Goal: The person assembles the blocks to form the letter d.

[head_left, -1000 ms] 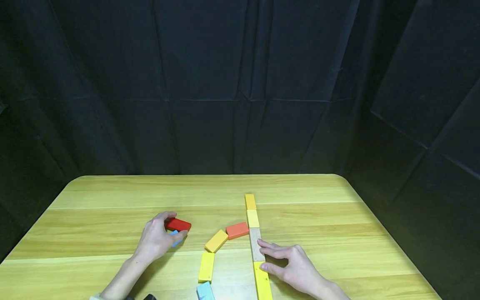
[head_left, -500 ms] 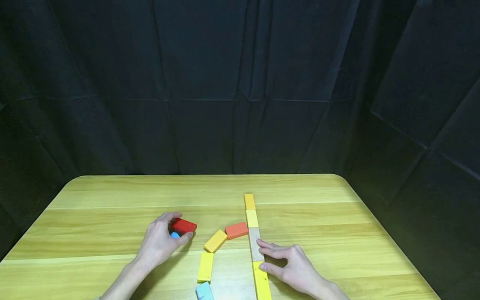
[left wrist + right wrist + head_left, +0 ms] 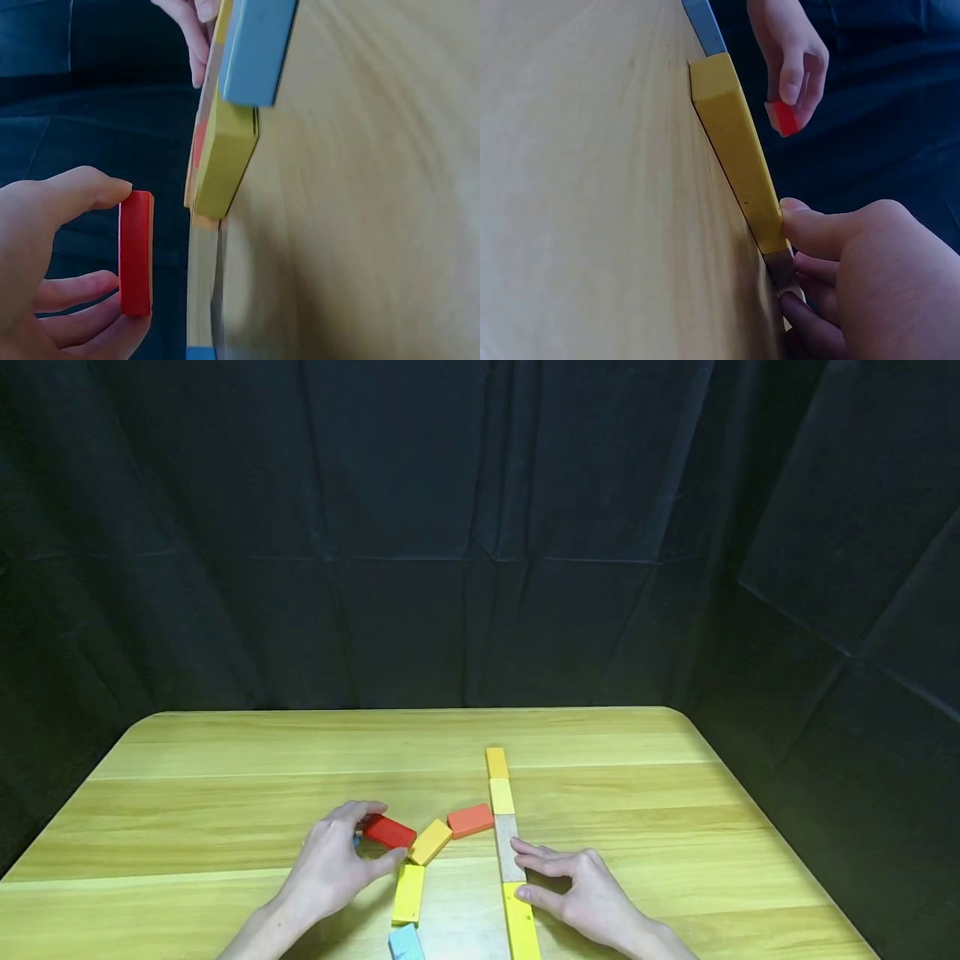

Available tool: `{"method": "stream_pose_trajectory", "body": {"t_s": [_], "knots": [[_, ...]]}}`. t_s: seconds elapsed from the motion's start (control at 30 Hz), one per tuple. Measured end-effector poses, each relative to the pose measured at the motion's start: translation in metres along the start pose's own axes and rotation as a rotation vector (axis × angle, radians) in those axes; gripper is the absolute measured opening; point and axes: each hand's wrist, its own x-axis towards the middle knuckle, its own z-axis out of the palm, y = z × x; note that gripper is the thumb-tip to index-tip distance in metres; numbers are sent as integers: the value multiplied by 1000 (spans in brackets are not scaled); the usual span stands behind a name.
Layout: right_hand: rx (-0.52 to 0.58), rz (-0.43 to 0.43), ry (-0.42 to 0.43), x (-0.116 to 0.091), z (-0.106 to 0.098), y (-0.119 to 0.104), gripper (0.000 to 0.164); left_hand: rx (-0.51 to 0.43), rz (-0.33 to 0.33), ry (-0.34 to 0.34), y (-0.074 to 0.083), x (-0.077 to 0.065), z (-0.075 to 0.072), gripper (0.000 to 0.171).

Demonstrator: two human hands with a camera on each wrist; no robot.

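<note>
My left hand (image 3: 333,864) pinches a red block (image 3: 390,832) between thumb and fingertips, up off the table in the left wrist view. It hovers just left of an orange block (image 3: 431,842) and a yellow block (image 3: 408,895). Behind that hand, a blue block (image 3: 357,841) is mostly hidden. On the right, my other hand (image 3: 577,889) rests its fingertips on the edge of a grey block (image 3: 510,847) and its thumb on a long yellow block (image 3: 521,920). These lie end to end in a straight row.
Farther up the row lie a pale yellow block (image 3: 501,797) and an orange end block (image 3: 497,763). A coral block (image 3: 470,821) touches the row's left side. A light blue block (image 3: 406,942) lies near the front. Dark curtains (image 3: 405,543) stand behind the wooden table (image 3: 637,777).
My left hand has lifted the red block from beside the blue one and carried it right, toward the curved line of blocks. The right hand stays in place.
</note>
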Motion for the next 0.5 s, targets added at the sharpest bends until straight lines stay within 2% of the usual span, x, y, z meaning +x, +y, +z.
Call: {"method": "stream_pose_trajectory", "body": {"t_s": [0.27, 0.5], "knots": [[4, -34, 11, -1, 1, 1, 45, -37, 41, -20, 9, -15, 5, 52], [9, -28, 7, -1, 1, 1, 46, -47, 170, -65, 19, -29, 13, 50]]}}
